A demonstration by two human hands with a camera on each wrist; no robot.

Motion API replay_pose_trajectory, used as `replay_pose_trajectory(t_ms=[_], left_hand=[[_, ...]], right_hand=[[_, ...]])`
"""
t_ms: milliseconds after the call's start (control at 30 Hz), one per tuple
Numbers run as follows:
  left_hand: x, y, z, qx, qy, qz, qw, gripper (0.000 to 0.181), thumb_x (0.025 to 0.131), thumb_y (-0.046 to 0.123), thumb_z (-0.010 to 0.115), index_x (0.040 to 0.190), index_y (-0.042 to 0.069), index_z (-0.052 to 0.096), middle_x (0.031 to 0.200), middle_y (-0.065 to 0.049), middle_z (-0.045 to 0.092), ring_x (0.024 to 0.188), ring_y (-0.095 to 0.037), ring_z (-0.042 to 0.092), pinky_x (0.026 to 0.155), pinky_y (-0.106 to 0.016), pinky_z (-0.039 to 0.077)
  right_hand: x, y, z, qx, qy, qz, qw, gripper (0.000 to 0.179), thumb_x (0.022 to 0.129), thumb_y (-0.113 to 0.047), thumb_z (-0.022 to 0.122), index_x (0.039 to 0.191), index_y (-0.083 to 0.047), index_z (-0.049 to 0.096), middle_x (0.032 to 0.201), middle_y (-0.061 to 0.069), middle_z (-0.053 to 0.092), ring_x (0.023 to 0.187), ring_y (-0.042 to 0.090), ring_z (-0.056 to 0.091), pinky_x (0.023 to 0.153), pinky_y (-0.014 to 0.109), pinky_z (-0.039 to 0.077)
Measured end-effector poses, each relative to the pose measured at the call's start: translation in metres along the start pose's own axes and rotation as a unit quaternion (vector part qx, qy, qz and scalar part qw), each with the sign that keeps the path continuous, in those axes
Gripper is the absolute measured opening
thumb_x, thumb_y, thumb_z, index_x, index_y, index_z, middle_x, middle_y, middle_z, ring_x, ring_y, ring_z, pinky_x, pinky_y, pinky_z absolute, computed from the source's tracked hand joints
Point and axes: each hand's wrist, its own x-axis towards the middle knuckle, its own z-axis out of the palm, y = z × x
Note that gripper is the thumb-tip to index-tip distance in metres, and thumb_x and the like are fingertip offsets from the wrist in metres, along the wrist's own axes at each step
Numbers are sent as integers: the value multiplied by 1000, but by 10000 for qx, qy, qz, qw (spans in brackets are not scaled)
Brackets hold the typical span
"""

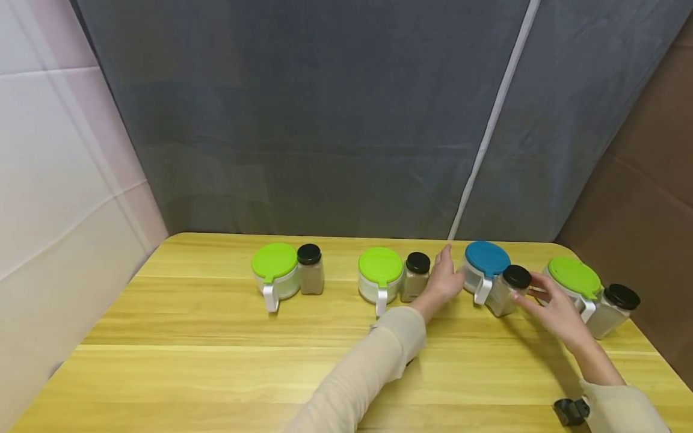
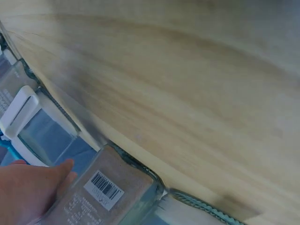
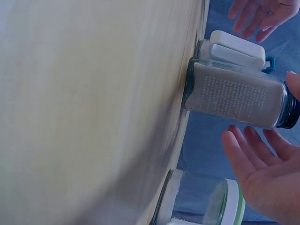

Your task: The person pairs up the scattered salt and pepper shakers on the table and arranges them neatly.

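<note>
My right hand (image 1: 560, 313) is at a square clear jar (image 1: 502, 297) with a black lid, which stands on the table. In the right wrist view its fingers (image 3: 255, 161) are spread and loosely bent alongside this powder-filled jar (image 3: 234, 93), with the thumb by the lid. Directly left of that jar sits a round container with a blue lid (image 1: 487, 258) and a white handle. My left hand (image 1: 446, 279), fingers extended, is between the blue-lidded container and another black-lidded jar (image 1: 415, 282). In the left wrist view this jar (image 2: 105, 183) shows a barcode label beside the hand.
Green-lidded containers stand at the left (image 1: 275, 263), in the middle (image 1: 381, 266) and at the right (image 1: 574, 276). Black-lidded jars stand beside the left one (image 1: 311, 276) and the right one (image 1: 609, 316). A small black object (image 1: 571, 412) is by the right sleeve. Grey cloth (image 1: 303, 120) hangs behind the table.
</note>
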Motion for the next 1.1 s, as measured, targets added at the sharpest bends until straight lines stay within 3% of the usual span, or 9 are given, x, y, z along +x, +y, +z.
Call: replay_pose_trajectory(t_ms=[67, 300, 500, 767, 967, 1100], left_hand=[[1, -1, 2, 29, -18, -37, 10000, 56, 88, 9, 49, 138, 10, 23, 137, -8, 30, 121, -20, 33, 97, -30, 28], [6, -4, 7, 102, -191, -195, 9996, 58, 88, 17, 52, 138, 13, 24, 138, -8, 29, 122, -20, 31, 97, -30, 27], [12, -7, 6, 341, -156, -194, 9991, 60, 86, 19, 56, 137, 12, 26, 137, -9, 30, 122, -20, 32, 97, -30, 28], [17, -7, 9, 448, -101, -73, 9989, 67, 81, 18, 63, 137, 10, 26, 134, -10, 32, 118, -21, 36, 95, -29, 31], [21, -7, 18, 537, -172, 39, 9984, 82, 74, 23, 72, 138, 12, 23, 135, -7, 31, 120, -20, 35, 94, -29, 32], [24, -7, 20, 712, -217, 148, 9971, 86, 72, 23, 74, 139, 13, 21, 136, -5, 30, 121, -18, 33, 95, -28, 31]], right_hand=[[1, 1, 0, 14, 1, -30, 10000, 62, 85, -23, 59, 130, 8, 30, 121, 30, 38, 105, 46, 41, 65, 9, 37], [3, 3, 1, 58, -53, -23, 10000, 57, 86, -23, 58, 128, 7, 34, 120, 28, 40, 105, 43, 43, 66, 10, 38], [5, 4, 4, 120, -147, -20, 9998, 56, 86, -23, 58, 127, 7, 35, 119, 27, 42, 105, 42, 43, 68, 11, 38], [7, 9, 5, 118, -108, 10, 9999, 55, 84, -24, 60, 126, 4, 37, 117, 21, 45, 104, 36, 46, 71, 25, 44], [4, 9, 0, -10, -209, -19, 9998, 55, 85, -23, 59, 126, 5, 36, 117, 24, 44, 105, 43, 44, 68, 18, 42], [4, 6, -1, -96, -298, 66, 9995, 58, 85, -24, 59, 128, 6, 33, 119, 26, 42, 106, 44, 43, 70, 24, 42]])
